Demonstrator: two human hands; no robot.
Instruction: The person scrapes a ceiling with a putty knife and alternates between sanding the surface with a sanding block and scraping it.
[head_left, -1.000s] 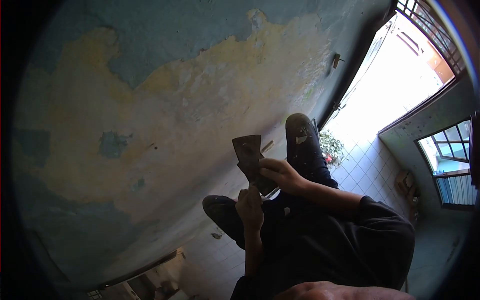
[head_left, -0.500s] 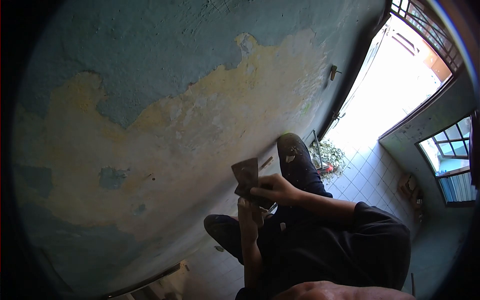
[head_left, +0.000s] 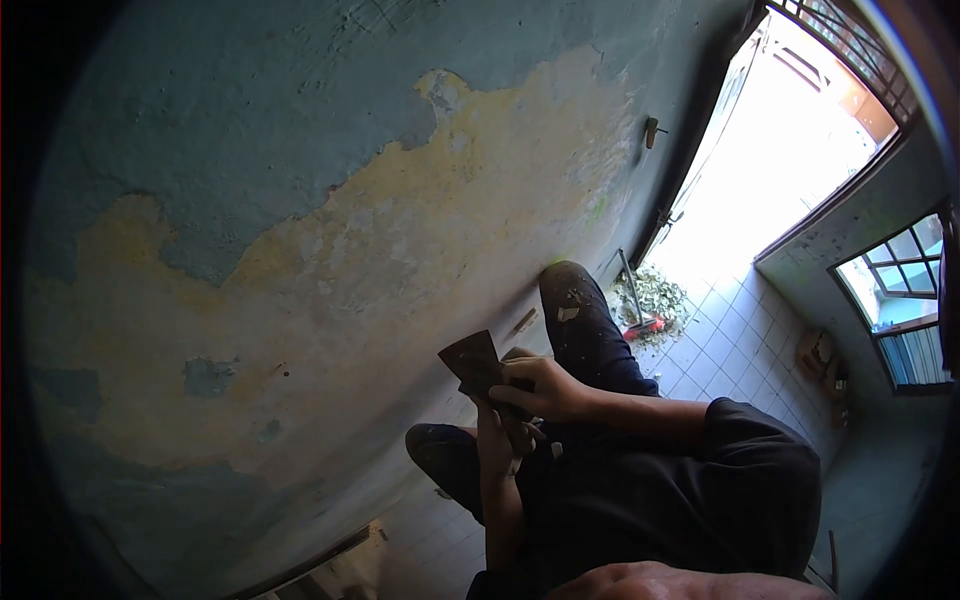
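A paint scraper (head_left: 470, 358) with a wide, dark, flat blade is in front of my knees, blade tilted up toward the wall. My right hand (head_left: 545, 388) is closed around its handle end, thumb along the near side. Just below, my left hand (head_left: 502, 442) has its fingers curled, close up against the scraper's underside. A second dark edge shows between the two hands, but what the left fingers grip is hidden. The wall (head_left: 330, 290) beyond has blue-green paint peeled away over a wide pale yellow patch.
Paint flakes (head_left: 655, 300) lie heaped on the tiled floor (head_left: 730, 320), with a red-ended, long-handled tool (head_left: 640, 325) among them. A bright doorway (head_left: 790, 130) opens at upper right. A window (head_left: 905, 300) is at far right. My bent right knee (head_left: 568, 290) is near the wall.
The scraper and my right hand have shifted slightly left and down, and the blade has turned. My view has turned a little, so the wall patch appears lower and further left.
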